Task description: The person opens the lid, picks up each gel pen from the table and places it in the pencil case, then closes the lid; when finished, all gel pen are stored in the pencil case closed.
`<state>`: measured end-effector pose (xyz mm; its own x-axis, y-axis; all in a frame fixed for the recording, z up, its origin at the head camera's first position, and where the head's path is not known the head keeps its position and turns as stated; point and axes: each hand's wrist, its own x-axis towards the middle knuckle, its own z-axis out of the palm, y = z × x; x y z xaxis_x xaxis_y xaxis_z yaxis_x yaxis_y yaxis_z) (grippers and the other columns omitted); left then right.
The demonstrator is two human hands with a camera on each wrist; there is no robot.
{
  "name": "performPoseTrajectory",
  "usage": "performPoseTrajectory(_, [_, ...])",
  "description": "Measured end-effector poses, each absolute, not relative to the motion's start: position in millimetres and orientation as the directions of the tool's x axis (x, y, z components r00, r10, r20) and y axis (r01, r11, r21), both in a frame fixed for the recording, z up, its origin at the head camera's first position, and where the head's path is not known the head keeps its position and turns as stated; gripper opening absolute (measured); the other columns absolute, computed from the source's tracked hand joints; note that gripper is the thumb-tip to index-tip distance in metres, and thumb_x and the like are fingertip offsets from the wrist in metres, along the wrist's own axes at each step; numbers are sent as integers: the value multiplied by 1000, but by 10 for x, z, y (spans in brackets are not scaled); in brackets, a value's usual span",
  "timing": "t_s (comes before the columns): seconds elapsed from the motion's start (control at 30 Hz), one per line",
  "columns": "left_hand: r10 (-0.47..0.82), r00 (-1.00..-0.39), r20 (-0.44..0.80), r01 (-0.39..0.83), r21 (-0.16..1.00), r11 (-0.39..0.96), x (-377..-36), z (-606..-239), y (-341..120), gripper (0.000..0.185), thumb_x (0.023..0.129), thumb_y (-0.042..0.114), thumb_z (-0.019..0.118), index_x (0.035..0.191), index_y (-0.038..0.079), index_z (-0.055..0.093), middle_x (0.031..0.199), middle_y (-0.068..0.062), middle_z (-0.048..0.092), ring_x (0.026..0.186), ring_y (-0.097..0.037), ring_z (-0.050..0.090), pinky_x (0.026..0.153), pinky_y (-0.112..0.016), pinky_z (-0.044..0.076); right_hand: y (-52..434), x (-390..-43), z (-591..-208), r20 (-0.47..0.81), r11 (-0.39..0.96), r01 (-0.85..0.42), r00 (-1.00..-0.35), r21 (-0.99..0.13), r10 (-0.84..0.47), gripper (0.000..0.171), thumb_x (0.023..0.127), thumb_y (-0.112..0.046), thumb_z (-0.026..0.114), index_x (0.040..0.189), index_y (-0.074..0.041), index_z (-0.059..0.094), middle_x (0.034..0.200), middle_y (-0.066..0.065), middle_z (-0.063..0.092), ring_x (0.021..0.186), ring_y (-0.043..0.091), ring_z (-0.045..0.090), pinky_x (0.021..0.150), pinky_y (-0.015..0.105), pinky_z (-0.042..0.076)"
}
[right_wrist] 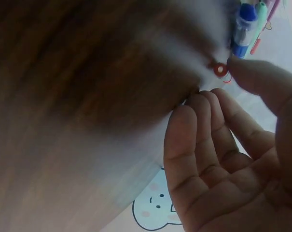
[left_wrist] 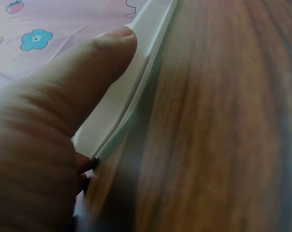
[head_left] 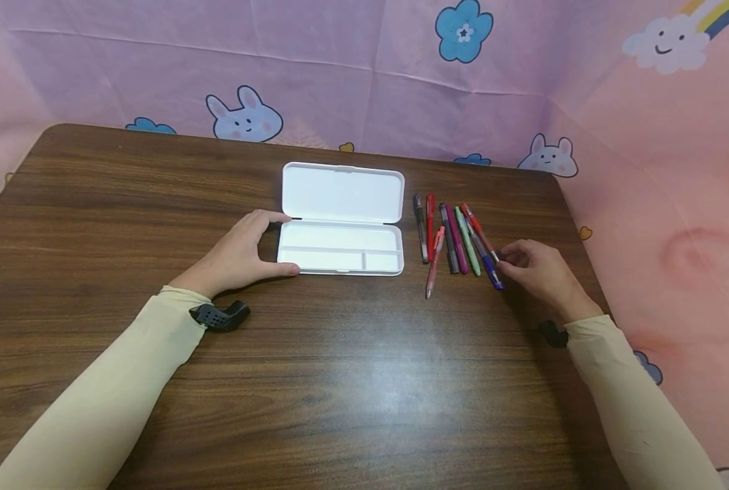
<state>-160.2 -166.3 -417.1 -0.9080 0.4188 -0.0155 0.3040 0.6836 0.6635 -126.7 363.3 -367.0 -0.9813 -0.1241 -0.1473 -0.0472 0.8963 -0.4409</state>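
Note:
An open white pencil case point(head_left: 339, 235) lies on the table, its lid point(head_left: 342, 194) folded back. My left hand point(head_left: 241, 252) holds the case's left end, thumb at the front edge and fingers by the hinge. In the left wrist view the thumb point(left_wrist: 102, 58) lies against the white side. My right hand point(head_left: 538, 272) is beside the right end of a row of pens, thumb and fingertips apart around the end of a red pen point(head_left: 476, 223); contact is unclear. A blue pen point(head_left: 487, 258) lies alongside, then a green pen point(head_left: 468, 241) and a purple pen point(head_left: 456, 238).
Farther left in the row are a dark pen point(head_left: 448, 238), a red pen point(head_left: 430, 228), a black pen point(head_left: 421, 228) and a pink-red pen point(head_left: 435, 264) nearer the front. Patterned cloth point(head_left: 364, 82) hangs behind the wooden table point(head_left: 339, 381) and along its right side.

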Motion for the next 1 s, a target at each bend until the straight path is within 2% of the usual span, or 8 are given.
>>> performPoseTrajectory(0.3, [418, -909, -3, 313, 658, 685, -1597, -4176, -1658, 99, 80, 62, 82, 154, 13, 41, 158, -12, 40, 149, -34, 32, 119, -61, 30, 3688, -1299, -3723, -65, 911, -81, -991, -404, -117, 21, 98, -13, 70, 114, 1, 70, 104, 19, 71, 92, 32, 66, 76, 40, 49])
performPoseTrajectory(0.57, [413, -911, -3, 311, 651, 692, -1590, -4173, -1647, 99, 80, 64, 81, 153, 12, 41, 158, -13, 40, 148, -34, 33, 119, -61, 30, 3766, -1316, -3722, -88, 921, -54, -992, -385, -95, 21, 98, -11, 69, 115, 1, 69, 106, 21, 69, 95, 34, 65, 78, 43, 48])
performPoseTrajectory(1.0, [417, -909, -3, 317, 643, 697, -1581, -4174, -1648, 99, 80, 65, 80, 154, 12, 40, 158, -13, 39, 148, -34, 33, 119, -61, 29, 3860, -1295, -3747, -28, 932, -31, -999, -361, -44, 16, 100, -8, 65, 113, 0, 71, 107, 23, 70, 93, 35, 64, 76, 43, 48])
